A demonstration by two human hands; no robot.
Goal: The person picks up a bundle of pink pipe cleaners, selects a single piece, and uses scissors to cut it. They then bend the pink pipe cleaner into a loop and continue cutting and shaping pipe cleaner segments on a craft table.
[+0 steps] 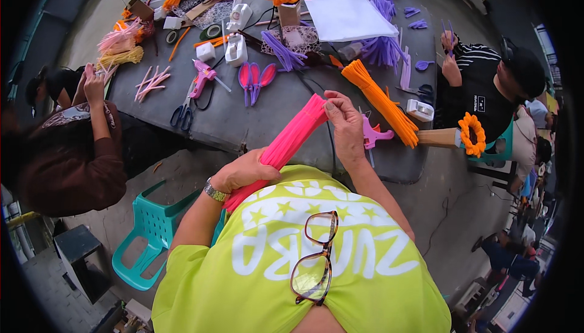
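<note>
A long bundle of bright pink pipe cleaners (286, 143) slants across my front, gripped near its lower part by my left hand (246, 170). My right hand (342, 123) pinches the upper end of the same bundle between thumb and fingers. Just right of that hand lie a pink glue gun (374, 132) and a long bundle of orange pipe cleaners (380, 105). Above the pink bundle are pink-and-purple looped pieces (255, 82). An orange flower on a wrapped stick (472, 134) lies at the table's right edge. Eyeglasses (313, 260) hang on my shirt.
The grey table (155, 96) holds scissors (181, 117), another glue gun (204, 77), several pipe-cleaner piles, white tape dispensers (236, 50) and a white sheet (350, 13). Co-workers sit left (73, 169) and right (486, 90). A green plastic chair (146, 235) stands lower left.
</note>
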